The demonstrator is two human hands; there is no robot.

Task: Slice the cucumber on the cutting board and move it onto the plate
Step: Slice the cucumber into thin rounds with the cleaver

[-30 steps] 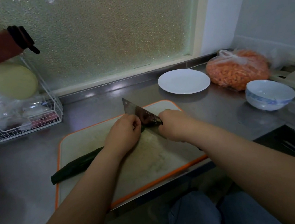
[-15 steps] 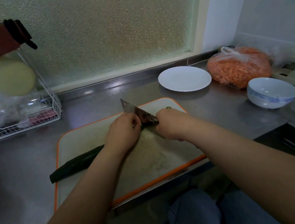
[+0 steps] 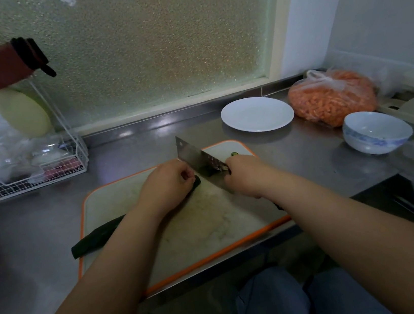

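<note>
- The cucumber (image 3: 97, 237) lies slantwise across the cutting board (image 3: 189, 228); its dark tail juts past the board's orange left edge onto the steel counter (image 3: 38, 233), and its cut end pokes out just beyond the knuckles.
- The left hand (image 3: 167, 186) sits on top of the cucumber, fingers curled down and pinning it to the board.
- The right hand (image 3: 245, 175) is wrapped tight round the handle of the cleaver (image 3: 198, 158), whose broad blade stands on edge just beside the left fingers, right by the cucumber's cut end.
- One small green slice (image 3: 234, 154) sits near the board's far right corner, just past the right hand.
- The white plate (image 3: 257, 114) rests on the counter beyond that corner, apart from the board, with bare steel between them.
- Right of the plate, a bag of orange pieces (image 3: 333, 96) nearly touches its rim; a blue-patterned bowl (image 3: 376, 131) stands nearer the counter's front edge.
- A wire rack (image 3: 28, 179) crowds the far left by the frosted window.
- The board's near edge runs along the counter's front lip.
</note>
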